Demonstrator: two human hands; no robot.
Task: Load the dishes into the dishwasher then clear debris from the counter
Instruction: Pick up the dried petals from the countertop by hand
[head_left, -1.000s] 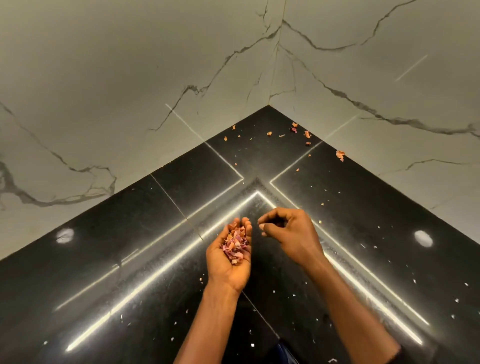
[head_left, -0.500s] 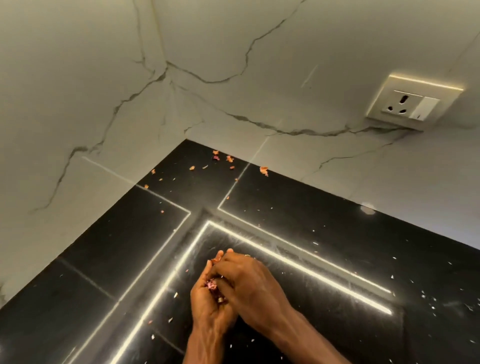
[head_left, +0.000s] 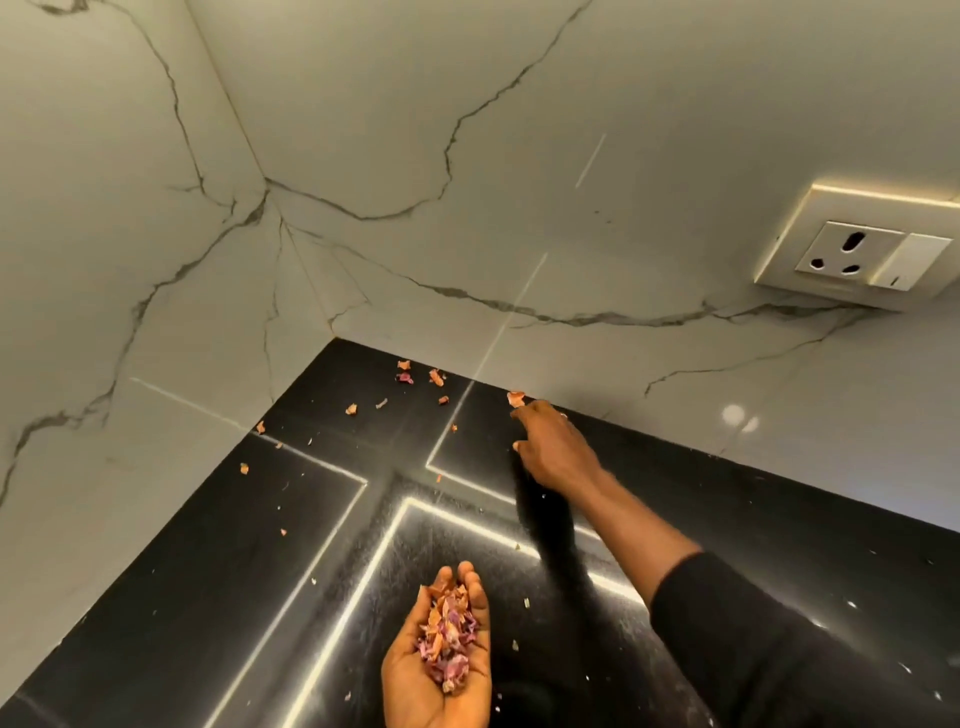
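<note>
Cupped palm-up, fingers together, the left hand (head_left: 410, 675) cradles a heap of onion peels (head_left: 448, 631); the right hand (head_left: 553, 447), fingers spread, stretches to 1 peel scrap (head_left: 515, 398) on the black counter (head_left: 208, 597).

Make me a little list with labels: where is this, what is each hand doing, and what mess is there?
place: black counter in a corner between marbled walls
left hand: cupped palm up, carrying a pile of peel scraps
right hand: reaching toward a scrap beside the wall
mess: loose scraps scattered near the corner
also there: wall socket at right
</note>
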